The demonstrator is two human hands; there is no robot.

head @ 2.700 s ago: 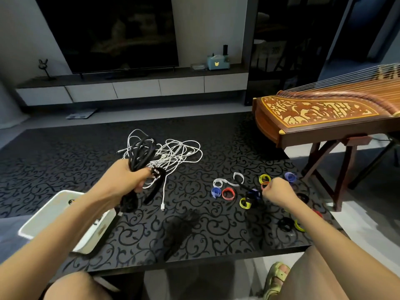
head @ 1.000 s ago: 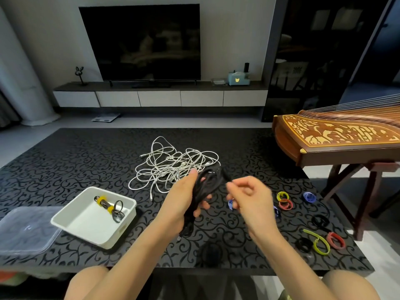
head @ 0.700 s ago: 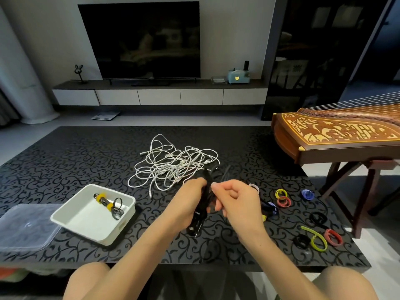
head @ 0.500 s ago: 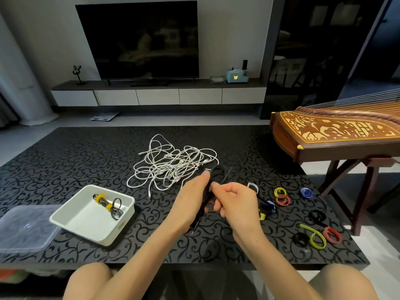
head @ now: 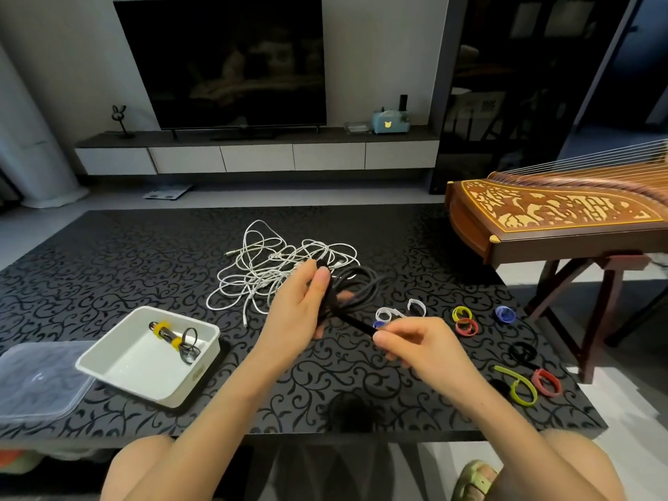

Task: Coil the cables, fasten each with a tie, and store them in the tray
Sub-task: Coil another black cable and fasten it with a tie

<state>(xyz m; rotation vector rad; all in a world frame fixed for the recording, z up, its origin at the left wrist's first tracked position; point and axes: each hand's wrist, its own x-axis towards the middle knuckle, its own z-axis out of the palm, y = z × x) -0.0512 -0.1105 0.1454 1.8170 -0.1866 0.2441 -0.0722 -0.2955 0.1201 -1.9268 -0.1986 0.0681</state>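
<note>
The black cable [head: 356, 283] is up off the table, gathered into a loose bundle of loops in the left hand [head: 300, 312], whose fingers are wrapped round its middle with the thumb pressed on top. A moment ago the right hand [head: 419, 343] was tucked right against the bundle. It has since drawn away to the right, and its fingertips pinch the end of a black tie [head: 356, 321] that stretches in a straight line from the bundle to that hand. To my eye the strap is already round the cable and is being pulled snug, so what's left is wrapping the tail over and pressing it shut, then setting the bundle in the tray.

The cable looks rubbery and springy, its loops fanning out beyond the fist. The tie is a flat, narrow, soft band. The white tray [head: 144, 363] sits to the left, shallow and glossy, holding one cable [head: 173, 338] bound with yellow bands. Behind the hands lies a thin white cable tangle [head: 274, 269], still uncoiled. Curled loose ties [head: 517, 386] in several colours lie scattered to the right on the black scroll-patterned table [head: 108, 269], and a clear lid [head: 36, 377] rests beside the tray
</note>
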